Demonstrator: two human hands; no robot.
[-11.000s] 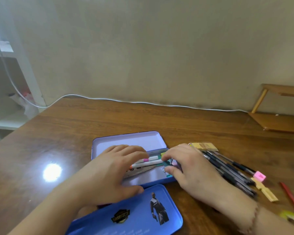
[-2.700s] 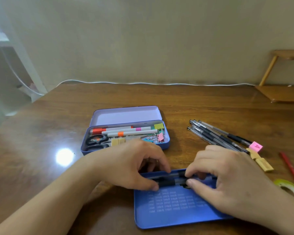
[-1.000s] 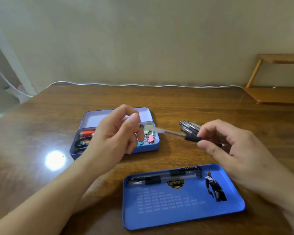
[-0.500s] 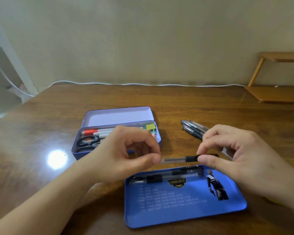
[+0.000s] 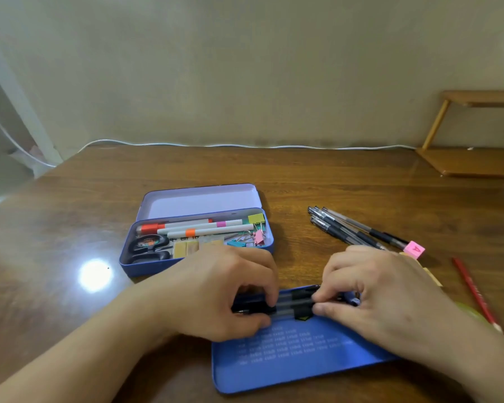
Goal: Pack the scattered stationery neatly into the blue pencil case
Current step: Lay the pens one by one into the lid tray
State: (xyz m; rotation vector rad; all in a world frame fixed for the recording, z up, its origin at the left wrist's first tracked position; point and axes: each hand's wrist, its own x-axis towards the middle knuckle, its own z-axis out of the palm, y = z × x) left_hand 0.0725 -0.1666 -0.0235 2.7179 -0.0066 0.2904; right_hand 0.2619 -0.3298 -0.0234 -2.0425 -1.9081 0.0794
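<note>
Head view: left hand [image 5: 216, 295] and right hand [image 5: 387, 298] both pinching gel pens [image 5: 291, 305] onto blue lid tray [image 5: 303, 362] near front worktop edge. Keep pens parallel against tray's far rim; then fetch loose pens [image 5: 352, 229] toward right edge.

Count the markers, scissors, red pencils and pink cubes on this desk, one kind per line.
Markers: 3
Scissors: 1
Red pencil: 1
Pink cube: 1
Total: 6
</note>
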